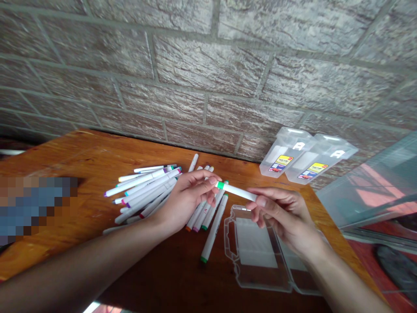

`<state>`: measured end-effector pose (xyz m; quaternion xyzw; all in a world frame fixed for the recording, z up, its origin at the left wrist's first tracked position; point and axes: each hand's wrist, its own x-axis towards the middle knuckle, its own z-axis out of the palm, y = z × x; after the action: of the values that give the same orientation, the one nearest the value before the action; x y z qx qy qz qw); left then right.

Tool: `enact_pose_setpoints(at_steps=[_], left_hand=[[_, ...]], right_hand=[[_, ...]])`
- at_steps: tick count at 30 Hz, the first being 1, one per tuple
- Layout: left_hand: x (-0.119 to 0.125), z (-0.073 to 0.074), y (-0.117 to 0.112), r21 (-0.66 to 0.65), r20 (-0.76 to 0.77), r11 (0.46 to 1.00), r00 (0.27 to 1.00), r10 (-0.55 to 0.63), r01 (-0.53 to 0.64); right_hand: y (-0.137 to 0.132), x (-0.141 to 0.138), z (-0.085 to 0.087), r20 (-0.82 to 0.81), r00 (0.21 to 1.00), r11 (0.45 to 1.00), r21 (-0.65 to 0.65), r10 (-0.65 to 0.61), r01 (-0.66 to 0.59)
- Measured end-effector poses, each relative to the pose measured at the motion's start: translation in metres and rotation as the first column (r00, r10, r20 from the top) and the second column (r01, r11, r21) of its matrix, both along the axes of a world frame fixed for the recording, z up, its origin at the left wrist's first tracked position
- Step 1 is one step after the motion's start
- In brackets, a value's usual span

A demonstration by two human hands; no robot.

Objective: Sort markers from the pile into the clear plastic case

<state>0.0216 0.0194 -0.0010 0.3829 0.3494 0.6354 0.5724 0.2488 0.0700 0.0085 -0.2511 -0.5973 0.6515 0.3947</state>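
Note:
A white marker (239,191) with a green end is held up between my two hands, above the table. My left hand (189,195) pinches its green end with thumb and fingers. Around the white barrel's other end, the fingers of my right hand (283,213) are closed. Beneath and beside my left hand, several white markers (213,230) with coloured ends lie side by side, partly hidden by it. A larger heap of similar markers (146,187) lies to its left. Under my right hand, an opened clear plastic case (257,243) rests flat, partly covered by that hand and forearm.
Two clear plastic cases (302,156) with yellow and blue labels stand at the wooden table's (97,152) back right corner. A brick wall (195,87) rises behind the table. A glass pane (374,187) stands right of it. Something blurred out (29,208) is at the left edge.

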Motion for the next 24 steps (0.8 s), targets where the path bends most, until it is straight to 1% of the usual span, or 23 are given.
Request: enact_pose_setpoints(at_steps=[6,13,24], left_hand=[[0.0005,0.0021,0.0010,-0.010,0.036,1.000,0.999,0.003,-0.003],[0.0013,0.0029,0.0015,-0.032,0.069,0.999,0.997,0.018,-0.015],[0.0014,0.0034,0.0022,-0.094,0.104,0.995,0.994,0.024,-0.014]], right_hand=[[-0.0010,-0.0001,0.0018,-0.047,0.998,0.999,-0.015,0.045,-0.045],[-0.0039,-0.0021,0.0063,-0.048,0.999,0.997,-0.074,0.017,-0.020],[-0.0031,-0.0012,0.0076,-0.082,0.996,0.991,-0.130,0.018,-0.028]])
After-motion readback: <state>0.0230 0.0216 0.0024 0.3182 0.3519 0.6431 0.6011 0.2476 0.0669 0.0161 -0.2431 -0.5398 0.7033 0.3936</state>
